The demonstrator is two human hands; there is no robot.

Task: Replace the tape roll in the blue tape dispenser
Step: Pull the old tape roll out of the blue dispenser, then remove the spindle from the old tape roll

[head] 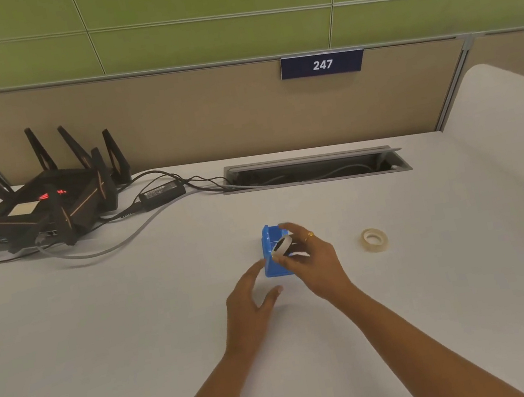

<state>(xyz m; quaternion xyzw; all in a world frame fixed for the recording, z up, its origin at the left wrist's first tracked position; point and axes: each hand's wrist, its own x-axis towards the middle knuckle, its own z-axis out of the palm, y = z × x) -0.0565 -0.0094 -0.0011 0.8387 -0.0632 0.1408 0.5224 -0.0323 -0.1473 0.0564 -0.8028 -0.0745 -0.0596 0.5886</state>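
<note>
The blue tape dispenser [273, 255] stands on the white desk in the middle of the view. My right hand [312, 259] is over it, fingers pinching a white ring-shaped roll core [281, 245] tilted above the dispenser's open top. A gold ring shows on one finger. My left hand [251, 299] rests at the dispenser's near left corner, fingers spread, fingertips touching or nearly touching its side. A cream tape roll [374, 239] lies flat on the desk to the right, apart from both hands.
A black router [46, 203] with several antennas, a power brick [162, 191] and cables sits at the back left. An open cable tray [315, 170] is recessed in the desk behind the dispenser. A partition with a "247" sign [322, 64] closes the back.
</note>
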